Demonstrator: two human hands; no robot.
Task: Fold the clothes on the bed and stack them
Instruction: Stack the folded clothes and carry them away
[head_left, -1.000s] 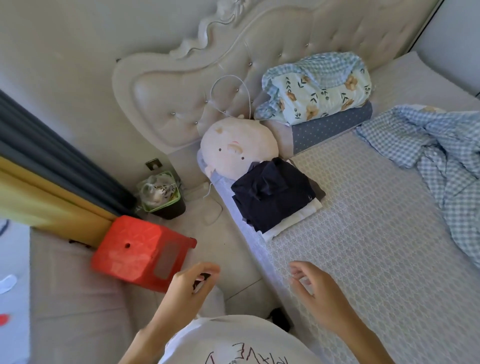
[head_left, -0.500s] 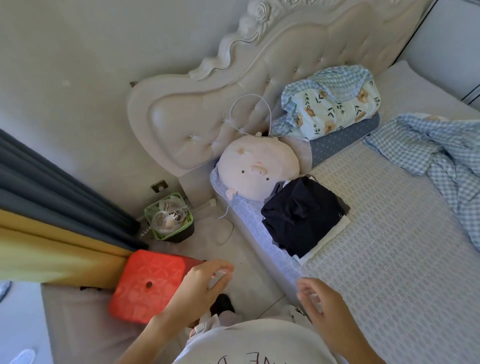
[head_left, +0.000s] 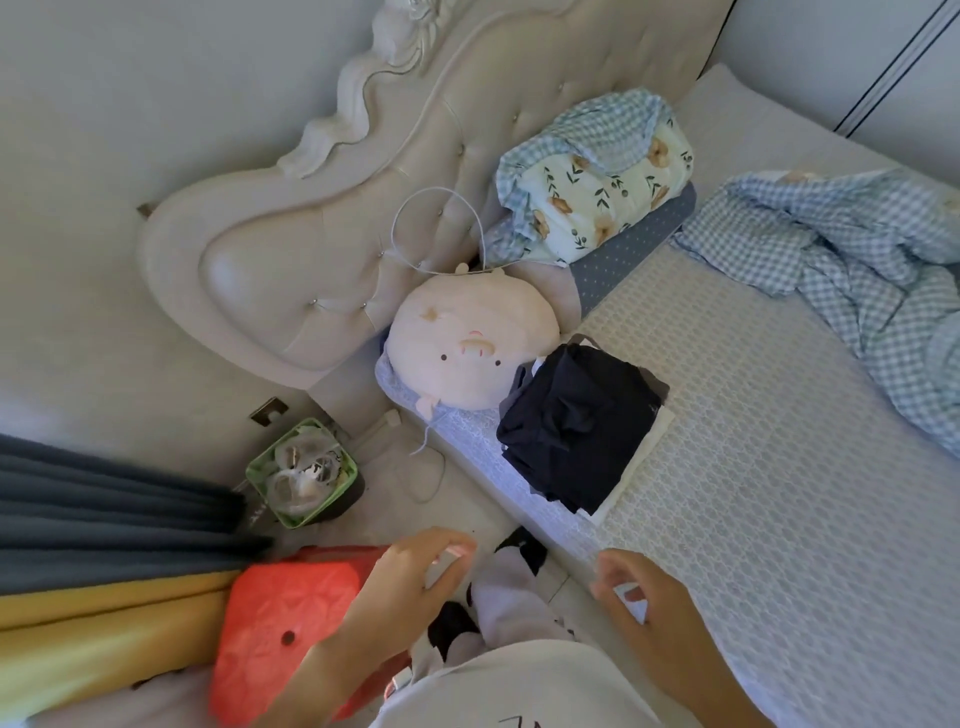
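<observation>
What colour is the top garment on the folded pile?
Dark navy folded garment, seen from the head view.

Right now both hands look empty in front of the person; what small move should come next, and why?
Probably reach the right hand toward the blue checked cloth lying crumpled on the bed. The stack of folded clothes beside the plush pillow looks done, and the left hand holds nothing either.
</observation>
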